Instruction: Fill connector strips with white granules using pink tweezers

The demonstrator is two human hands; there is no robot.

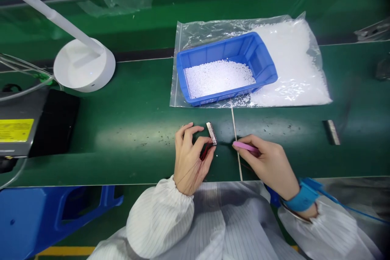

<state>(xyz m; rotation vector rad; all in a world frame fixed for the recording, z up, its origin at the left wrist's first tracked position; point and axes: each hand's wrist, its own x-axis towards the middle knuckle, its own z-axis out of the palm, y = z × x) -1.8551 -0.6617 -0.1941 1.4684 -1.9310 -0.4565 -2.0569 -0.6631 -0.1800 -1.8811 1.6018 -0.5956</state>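
Note:
Near the front of the bench, my left hand (192, 158) pinches a small connector strip (211, 133) between thumb and forefinger, its other fingers loosely curled. The strip has a pale face and a row of dark contacts along one edge. Red and black wires (206, 151) trail from it under my fingers and across the hand. To the right, my right hand (268, 160) is closed on slim pink tweezers (246, 146), which point left toward the strip. Their dark tip blurs into the bench. One white bead (216, 155) lies just below the strip.
A blue bin (265, 77) of white beads rests on a clear bag (292, 69) of the same beads. At far right lies another connector strip (333, 132). A white lamp base (100, 71) and a black-and-grey machine (55, 122) stand left. A blue wrist strap (303, 196) trails its cord rightward.

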